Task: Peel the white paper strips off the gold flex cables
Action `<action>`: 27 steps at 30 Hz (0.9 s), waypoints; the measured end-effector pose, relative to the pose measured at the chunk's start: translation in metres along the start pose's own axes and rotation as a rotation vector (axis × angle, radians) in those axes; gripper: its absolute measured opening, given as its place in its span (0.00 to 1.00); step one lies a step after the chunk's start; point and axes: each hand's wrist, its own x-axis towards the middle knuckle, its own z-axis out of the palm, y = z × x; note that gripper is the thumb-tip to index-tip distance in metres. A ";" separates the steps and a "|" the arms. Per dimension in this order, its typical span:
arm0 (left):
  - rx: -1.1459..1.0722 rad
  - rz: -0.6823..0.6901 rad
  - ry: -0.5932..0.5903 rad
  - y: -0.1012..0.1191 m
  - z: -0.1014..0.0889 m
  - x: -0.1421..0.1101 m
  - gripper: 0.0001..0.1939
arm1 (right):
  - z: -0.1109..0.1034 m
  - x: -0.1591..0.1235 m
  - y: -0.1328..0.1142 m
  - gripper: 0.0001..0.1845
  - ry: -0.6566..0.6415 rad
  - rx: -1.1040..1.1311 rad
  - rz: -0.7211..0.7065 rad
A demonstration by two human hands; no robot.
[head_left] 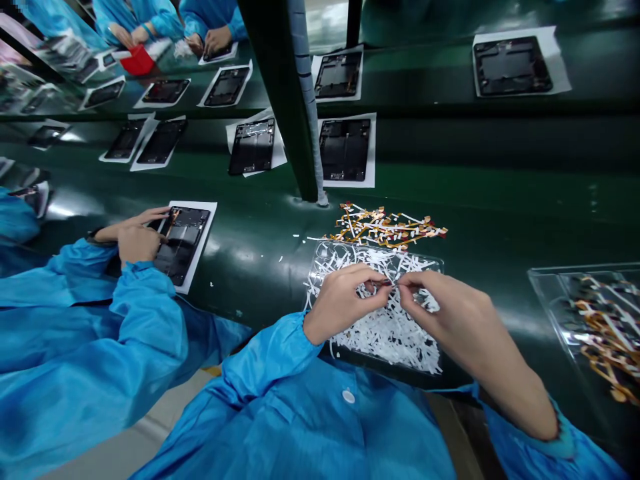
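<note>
My left hand (345, 297) and my right hand (440, 303) meet above a clear plastic tray (320, 257) heaped with white paper strips (390, 333). Both hands pinch the ends of one small thin strip-like part (387, 284) between thumb and fingers; it is too small to name surely. Just beyond the tray lies a pile of orange-gold flex cables (385, 227) on the green belt.
A co-worker's hands (133, 237) at my left press on a black tablet frame (180, 240) lying on white paper. More black frames (345, 150) ride the green conveyor behind a dark post (285, 100). A second clear tray (550, 300) holding flex cables sits right.
</note>
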 end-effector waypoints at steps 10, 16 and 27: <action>-0.529 -0.342 -0.023 -0.009 0.013 0.007 0.16 | 0.026 0.000 -0.015 0.04 0.206 -0.274 -0.011; -0.088 -0.041 0.243 -0.009 0.012 0.003 0.06 | 0.026 -0.004 -0.012 0.02 0.034 0.116 0.192; -0.505 -0.319 0.017 -0.014 0.006 0.006 0.13 | 0.023 -0.003 -0.005 0.16 0.187 -0.310 -0.222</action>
